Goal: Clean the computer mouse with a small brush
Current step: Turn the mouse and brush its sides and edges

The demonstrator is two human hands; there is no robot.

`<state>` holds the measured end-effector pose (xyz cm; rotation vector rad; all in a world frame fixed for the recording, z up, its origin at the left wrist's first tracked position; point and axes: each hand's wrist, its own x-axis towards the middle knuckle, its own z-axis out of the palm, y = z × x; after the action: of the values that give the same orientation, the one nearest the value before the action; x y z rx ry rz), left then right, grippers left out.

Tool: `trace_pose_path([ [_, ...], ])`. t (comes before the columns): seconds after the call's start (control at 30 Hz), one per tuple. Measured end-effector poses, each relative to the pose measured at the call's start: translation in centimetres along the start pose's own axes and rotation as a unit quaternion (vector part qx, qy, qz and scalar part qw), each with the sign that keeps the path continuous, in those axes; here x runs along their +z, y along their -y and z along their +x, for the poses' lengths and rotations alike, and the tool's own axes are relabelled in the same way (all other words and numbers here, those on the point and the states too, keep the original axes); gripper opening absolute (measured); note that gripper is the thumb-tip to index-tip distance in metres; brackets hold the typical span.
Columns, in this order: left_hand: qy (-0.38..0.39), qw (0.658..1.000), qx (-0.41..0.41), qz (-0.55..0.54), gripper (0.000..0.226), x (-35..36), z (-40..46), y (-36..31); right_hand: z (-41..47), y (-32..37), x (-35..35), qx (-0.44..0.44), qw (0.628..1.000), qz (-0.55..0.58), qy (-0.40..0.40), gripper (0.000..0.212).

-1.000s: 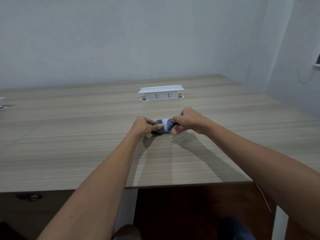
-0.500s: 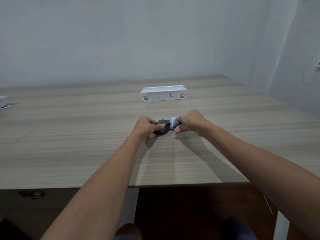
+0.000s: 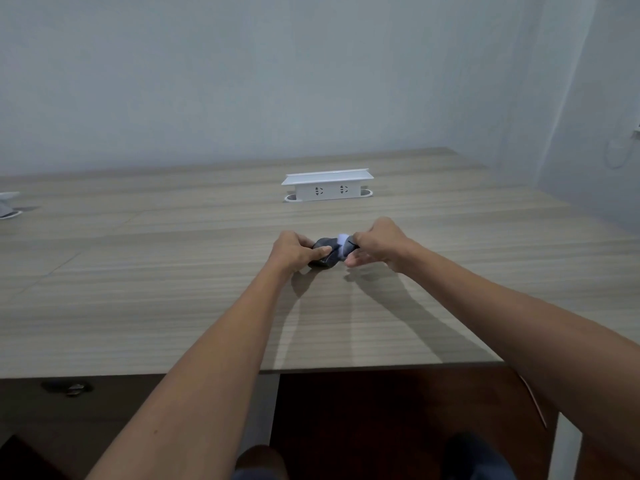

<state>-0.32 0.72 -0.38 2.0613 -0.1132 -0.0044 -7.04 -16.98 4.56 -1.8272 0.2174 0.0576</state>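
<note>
Mouse point(image 3: 325, 252) dark grey, on wooden table point(image 3: 138, 289), left hand point(image 3: 294, 249) gripping its side; right hand point(image 3: 375, 242) pinches white-tipped brush point(image 3: 344, 241) against it.

Table point(image 3: 173, 306): wood-grain laminate, matt, smooth, in pale grey-brown streaks. Computer mouse point(image 3: 325, 252): dark grey plastic with a dull sheen. Brush point(image 3: 344, 241): pale, soft-looking tuft; material unclear. Socket box point(image 3: 327, 185): white, smooth plastic, slightly glossy. Wall point(image 3: 242, 81): matt painted surface.
</note>
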Motion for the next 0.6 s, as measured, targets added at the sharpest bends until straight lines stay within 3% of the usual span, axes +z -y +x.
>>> trace_pose_path([
  [0.13,0.005,1.0,0.013,-0.003,0.031,-0.2,0.0,0.0,-0.6,0.1,-0.1,0.041,0.996,0.042,0.07,0.016],
  [0.27,0.01,1.0,0.011,-0.002,0.031,-0.2,-0.1,0.1,0.5,0.4,-0.4,0.037,0.994,0.105,0.017,0.014],
  [0.37,0.002,1.0,0.005,0.002,0.031,-0.1,0.0,0.3,1.1,-0.1,0.1,0.018,0.996,0.081,-0.009,0.015],
  [0.6,0.006,1.0,0.012,0.007,0.032,-0.2,0.2,0.5,1.0,-0.3,-0.4,0.03,0.997,0.068,0.033,0.016],
])
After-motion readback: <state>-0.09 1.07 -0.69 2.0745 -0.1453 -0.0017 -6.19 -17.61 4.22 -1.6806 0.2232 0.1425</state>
